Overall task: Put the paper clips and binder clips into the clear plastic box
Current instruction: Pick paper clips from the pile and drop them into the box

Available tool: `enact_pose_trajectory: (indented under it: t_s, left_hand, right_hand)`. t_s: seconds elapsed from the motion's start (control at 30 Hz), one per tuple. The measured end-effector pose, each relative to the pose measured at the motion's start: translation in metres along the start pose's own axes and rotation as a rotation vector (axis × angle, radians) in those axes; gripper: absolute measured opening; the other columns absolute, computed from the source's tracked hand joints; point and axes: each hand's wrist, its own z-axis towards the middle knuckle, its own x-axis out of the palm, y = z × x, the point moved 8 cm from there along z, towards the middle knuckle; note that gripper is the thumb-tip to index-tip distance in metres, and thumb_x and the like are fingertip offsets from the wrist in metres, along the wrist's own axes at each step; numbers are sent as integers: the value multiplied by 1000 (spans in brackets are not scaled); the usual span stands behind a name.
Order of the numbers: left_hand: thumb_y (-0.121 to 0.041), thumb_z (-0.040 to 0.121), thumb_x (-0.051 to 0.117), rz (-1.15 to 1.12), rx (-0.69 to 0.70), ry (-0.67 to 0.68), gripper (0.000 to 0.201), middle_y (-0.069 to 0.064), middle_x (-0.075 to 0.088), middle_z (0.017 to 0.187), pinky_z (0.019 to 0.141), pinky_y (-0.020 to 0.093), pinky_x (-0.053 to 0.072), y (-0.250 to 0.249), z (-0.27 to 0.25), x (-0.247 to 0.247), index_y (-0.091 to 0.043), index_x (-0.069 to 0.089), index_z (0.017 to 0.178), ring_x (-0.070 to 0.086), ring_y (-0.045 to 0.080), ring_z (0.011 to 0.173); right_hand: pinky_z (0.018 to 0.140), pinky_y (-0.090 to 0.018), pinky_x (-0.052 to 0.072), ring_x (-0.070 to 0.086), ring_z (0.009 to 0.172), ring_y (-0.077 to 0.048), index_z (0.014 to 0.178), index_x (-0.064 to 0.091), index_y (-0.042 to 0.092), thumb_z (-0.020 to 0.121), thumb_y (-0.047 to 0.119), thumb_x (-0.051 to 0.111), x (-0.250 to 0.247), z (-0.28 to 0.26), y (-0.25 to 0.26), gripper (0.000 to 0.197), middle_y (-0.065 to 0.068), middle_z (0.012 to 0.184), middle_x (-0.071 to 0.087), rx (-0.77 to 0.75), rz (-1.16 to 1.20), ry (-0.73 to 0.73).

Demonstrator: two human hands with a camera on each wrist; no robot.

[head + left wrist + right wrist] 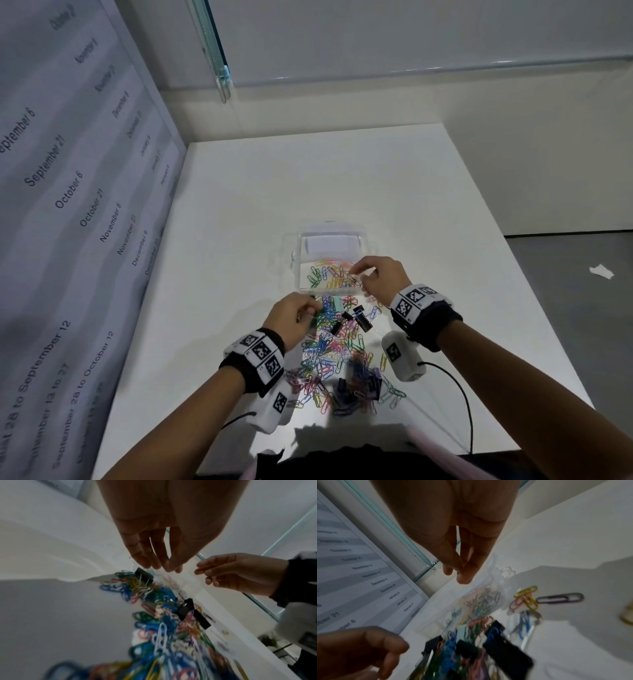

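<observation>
Paper clips (329, 346): a coloured heap on the white table (239, 192), running from my body up to the near wall of the clear plastic box (330, 263); a part of the lot lies inside the box already.

Right hand (380, 277): over the box's near right corner, thumb and forefinger brought together. A thin clip seems to sit between them in the head view; the wrist view is too blurred to confirm, so I cannot tell for sure. Best practice, as I judge it: part the fingertips (462, 577) only once they are well inside the rim, low, so nothing bounces out.

Left hand (291, 317): at the far left edge of the heap, just beside the box wall, fingertips (154, 563) bunched downward. Whether they pinch clips is not clear.

Binder clips (358, 317): black, several, lying among the paper clips near the box; a further dark cluster (359, 383) nearer me, blurred. My judgement: take these singly by the body, not the wire handles, which swing.

Strays: a yellow, red and dark clip (559, 597) loose to the right of the box. Sweep these toward the heap before gathering.

Dated wall chart (68, 192): left of the table.
</observation>
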Motion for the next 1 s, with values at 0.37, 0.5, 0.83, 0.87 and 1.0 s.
enact_pose_trajectory:
  t_s: [0.37,0.5,0.83,0.87,1.0]
  left_hand:
    - [-35,62,84,404,16,390,97,0,32,134,107,27,39,25,-33,52,-20,28,140,38,17,123]
    - [-35,64,83,385,20,274,94,3,32,133,104,26,40,18,-26,55,-20,29,140,40,19,122]
    - [-17,84,65,298,-3,186,27,-1,39,105,83,20,37,17,-10,53,-11,57,108,50,20,101]
    - [-14,86,63,276,-3,175,21,1,44,107,87,23,39,19,-10,50,-12,59,106,53,22,103]
    - [-3,90,52,93,-92,100,17,12,67,98,84,29,52,28,-9,35,-14,64,94,63,23,83]
  right_hand:
    - [74,-22,42,56,84,-13,97,64,18,74,18,65,72,-56,-44,23,0,95,65,-127,-442,437]
    - [85,-33,48,55,101,-25,129,44,20,64,27,79,86,-57,-46,74,-5,118,45,-156,-423,365]
    - [74,-24,36,48,86,-17,101,62,13,76,16,65,82,-45,-41,25,1,93,49,-103,-386,347]
    - [73,-24,38,54,87,-19,98,65,13,77,12,62,77,-44,-41,21,-2,91,58,-106,-372,322]
    - [83,-20,41,60,102,-19,101,69,11,80,4,51,58,-46,-39,28,-5,108,69,-135,-331,221]
